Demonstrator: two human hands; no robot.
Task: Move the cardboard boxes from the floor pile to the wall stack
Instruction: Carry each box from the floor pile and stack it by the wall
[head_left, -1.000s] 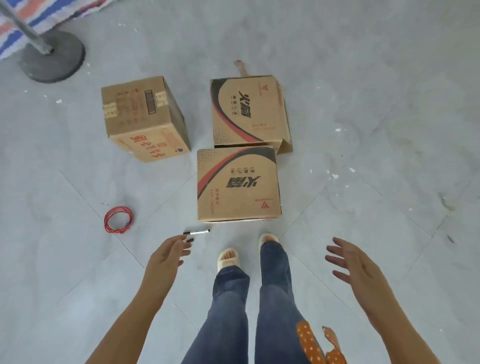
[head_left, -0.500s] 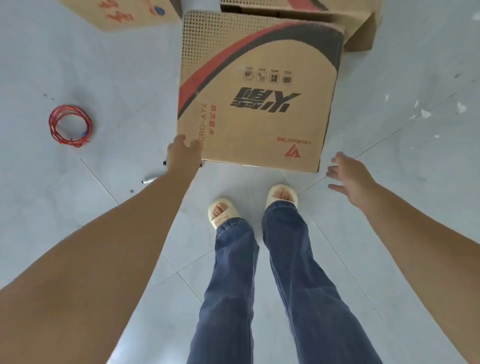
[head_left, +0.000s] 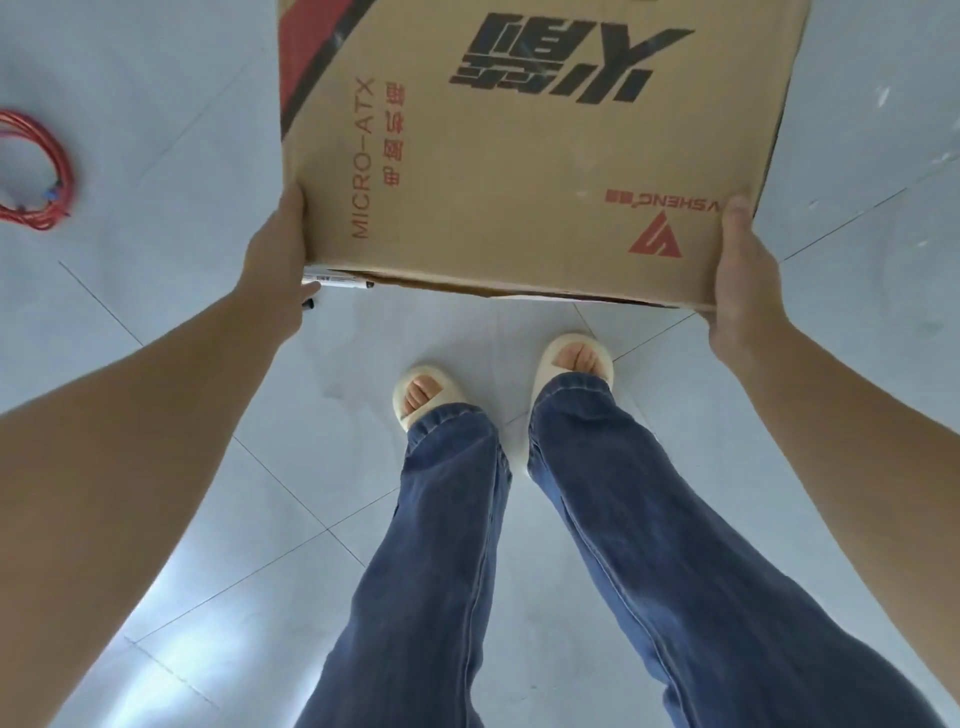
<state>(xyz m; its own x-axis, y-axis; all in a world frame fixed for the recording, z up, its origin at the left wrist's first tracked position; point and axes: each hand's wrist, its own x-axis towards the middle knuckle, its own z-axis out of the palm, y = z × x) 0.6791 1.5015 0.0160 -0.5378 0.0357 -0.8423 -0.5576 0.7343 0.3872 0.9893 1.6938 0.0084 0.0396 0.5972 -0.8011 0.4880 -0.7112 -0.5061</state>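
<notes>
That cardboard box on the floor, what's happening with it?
A person in blue jeans and cream slippers is bent over a printed brown cardboard box, left hand and right hand gripping its near corners, apparently about to lift it. A marker pen lies at its left corner, a red wire coil off to the left on the pale tiled floor.

I saw a pale grey tiled floor (head_left: 156, 519) with thin dark joints. A coil of red cable (head_left: 36, 171) lay on it at the left edge. A marker pen (head_left: 337, 283) lay just beside the box's near edge. Two cream slippers (head_left: 574, 358) stood on the tiles.
</notes>
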